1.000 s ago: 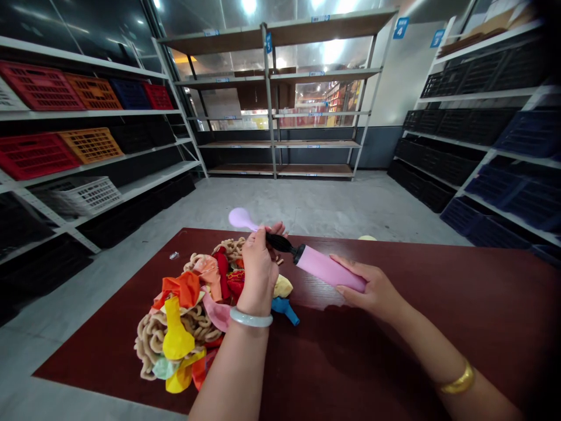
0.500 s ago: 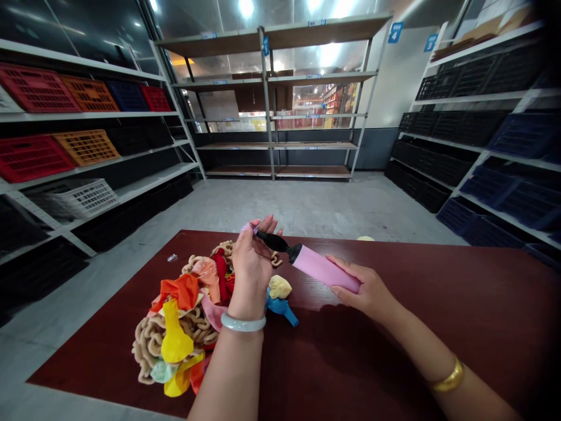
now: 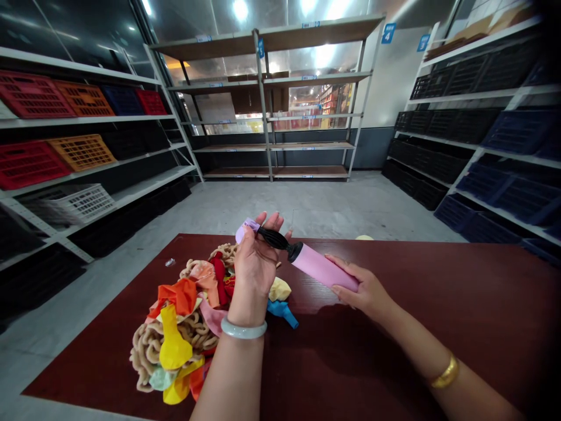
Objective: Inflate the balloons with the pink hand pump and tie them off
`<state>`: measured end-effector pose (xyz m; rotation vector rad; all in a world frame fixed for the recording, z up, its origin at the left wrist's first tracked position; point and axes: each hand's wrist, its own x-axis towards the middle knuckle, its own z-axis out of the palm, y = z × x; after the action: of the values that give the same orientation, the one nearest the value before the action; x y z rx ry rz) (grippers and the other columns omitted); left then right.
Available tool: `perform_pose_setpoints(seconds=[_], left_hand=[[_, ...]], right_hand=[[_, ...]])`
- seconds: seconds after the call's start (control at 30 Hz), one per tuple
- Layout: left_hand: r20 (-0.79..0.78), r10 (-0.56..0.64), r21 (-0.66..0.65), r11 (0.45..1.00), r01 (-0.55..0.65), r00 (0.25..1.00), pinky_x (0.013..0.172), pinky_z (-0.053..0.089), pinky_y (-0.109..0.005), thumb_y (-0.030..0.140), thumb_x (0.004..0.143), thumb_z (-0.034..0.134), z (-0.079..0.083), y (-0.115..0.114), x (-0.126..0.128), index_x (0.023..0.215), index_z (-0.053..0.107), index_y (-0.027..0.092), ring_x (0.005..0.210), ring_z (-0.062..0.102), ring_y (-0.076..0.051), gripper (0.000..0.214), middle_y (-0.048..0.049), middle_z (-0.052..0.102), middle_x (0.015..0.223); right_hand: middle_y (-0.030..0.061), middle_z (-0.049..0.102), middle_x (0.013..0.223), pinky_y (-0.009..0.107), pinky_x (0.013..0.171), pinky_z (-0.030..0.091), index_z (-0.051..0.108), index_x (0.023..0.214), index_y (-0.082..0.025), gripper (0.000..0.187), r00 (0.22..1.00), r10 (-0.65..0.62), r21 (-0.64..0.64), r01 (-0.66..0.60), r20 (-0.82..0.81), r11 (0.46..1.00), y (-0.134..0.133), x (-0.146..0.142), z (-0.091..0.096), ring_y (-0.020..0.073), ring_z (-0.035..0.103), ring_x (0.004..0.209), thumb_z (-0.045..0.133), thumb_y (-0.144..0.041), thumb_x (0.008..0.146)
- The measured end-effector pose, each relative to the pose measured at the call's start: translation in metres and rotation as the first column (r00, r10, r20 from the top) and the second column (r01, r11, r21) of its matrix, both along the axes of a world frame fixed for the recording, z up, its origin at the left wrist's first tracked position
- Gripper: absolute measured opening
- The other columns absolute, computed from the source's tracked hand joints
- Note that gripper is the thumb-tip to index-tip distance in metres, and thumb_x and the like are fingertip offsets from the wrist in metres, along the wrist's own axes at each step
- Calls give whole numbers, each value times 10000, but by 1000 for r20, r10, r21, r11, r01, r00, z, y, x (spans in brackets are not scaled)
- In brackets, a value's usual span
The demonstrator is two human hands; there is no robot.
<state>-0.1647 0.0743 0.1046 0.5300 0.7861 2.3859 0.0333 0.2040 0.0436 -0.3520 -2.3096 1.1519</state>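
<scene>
My right hand (image 3: pixel 362 286) is wrapped round the lower end of a pink balloon pump (image 3: pixel 325 267), which lies tilted in the air over the table. The pump's black nozzle end (image 3: pixel 274 238) points up and left across my left palm. With its thumb, my left hand (image 3: pixel 258 257) holds a limp lilac balloon (image 3: pixel 246 229) at the nozzle's tip; the other fingers are partly spread behind. Below and left of that hand lies a pile of uninflated balloons, among them a yellow balloon (image 3: pixel 173 342), an orange balloon (image 3: pixel 177 297) and a blue balloon (image 3: pixel 283 312).
Tan rope-like coils (image 3: pixel 146 351) lie among the balloons on the dark red table (image 3: pixel 394 345). A small clear scrap (image 3: pixel 170 262) rests near the far left edge. Beyond the floor stand metal shelves (image 3: pixel 265 117), with crates such as a red crate (image 3: pixel 33 162) on the left racks.
More of the lilac balloon now shows past my left thumb, at the nozzle's tip. My left fingers have spread slightly. The right hand keeps its hold on the pump; the view has shifted a little.
</scene>
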Motion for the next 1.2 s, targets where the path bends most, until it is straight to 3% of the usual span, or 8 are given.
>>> perform_pose_setpoints(seconds=[0.2, 0.4, 0.53, 0.7, 0.83, 1.0, 1.1, 1.2], left_hand=[[-29, 30, 24, 999, -29, 999, 962, 478, -587, 498, 883, 594, -2, 1, -2, 1017, 590, 229, 1226, 583, -313, 300, -138, 681, 1209], [-45, 72, -1, 997, -72, 996, 911, 523, -547, 455, 837, 676, -4, 4, 6, 931, 546, 220, 1204, 600, -311, 285, -116, 719, 1120], [-52, 138, -90, 986, -142, 989, 823, 570, -465, 448, 825, 679, -5, 9, 12, 942, 527, 211, 1140, 638, -306, 306, -129, 727, 1084], [-187, 218, -279, 923, -264, 958, 722, 574, -336, 450, 829, 650, -7, 9, 5, 977, 584, 184, 1061, 672, -276, 311, -137, 725, 1083], [-121, 115, -190, 972, -136, 986, 885, 555, -414, 361, 837, 661, -7, 5, -2, 1133, 638, 178, 1216, 588, -292, 348, -151, 656, 1260], [-12, 4, 22, 1000, -3, 1000, 1033, 453, -557, 223, 866, 641, -6, 1, -8, 1040, 639, 211, 1304, 518, -284, 174, -109, 640, 1303], [8, -28, 56, 998, 27, 1000, 1034, 441, -580, 306, 919, 585, -7, 1, -9, 920, 623, 176, 1303, 519, -286, 136, -135, 677, 1230], [14, 12, 30, 999, -12, 1000, 1014, 455, -587, 310, 931, 572, -9, 2, -10, 965, 624, 168, 1250, 568, -286, 154, -139, 690, 1202]], right_hand=[[68, 675, 1244, 414, 857, 587, 520, 1418, -280, 624, 1000, 9, -19, -9, -9, 1000, -1, -1, -2, 296, 674, 1069, 662, -380, 819], [66, 643, 1312, 410, 941, 554, 524, 1409, -254, 603, 1000, 17, -52, -18, -22, 998, -2, -1, -2, 288, 633, 1161, 658, -374, 834], [78, 591, 1385, 411, 1043, 478, 514, 1414, -230, 616, 998, 4, 42, -2, -57, 999, -1, -1, -4, 277, 585, 1237, 674, -347, 831], [99, 611, 1357, 403, 1000, 508, 497, 1426, -224, 629, 994, -39, 227, 61, -104, 972, 2, 0, -7, 268, 634, 1164, 675, -339, 834], [93, 599, 1372, 413, 1015, 495, 486, 1433, -242, 627, 991, -35, 298, 73, -132, 952, 1, 0, -8, 265, 629, 1170, 666, -332, 840], [92, 604, 1364, 429, 1024, 480, 478, 1445, -248, 654, 995, -13, 194, 31, -98, 980, -1, -2, -8, 277, 613, 1186, 677, -352, 831], [93, 641, 1295, 434, 993, 487, 506, 1428, -256, 647, 998, -20, 104, 26, -59, 994, 1, -3, -3, 285, 620, 1143, 693, -367, 818], [83, 665, 1190, 429, 923, 506, 571, 1367, -281, 626, 999, -32, -15, 32, -18, 999, 6, -1, 2, 274, 633, 1039, 743, -386, 774]])
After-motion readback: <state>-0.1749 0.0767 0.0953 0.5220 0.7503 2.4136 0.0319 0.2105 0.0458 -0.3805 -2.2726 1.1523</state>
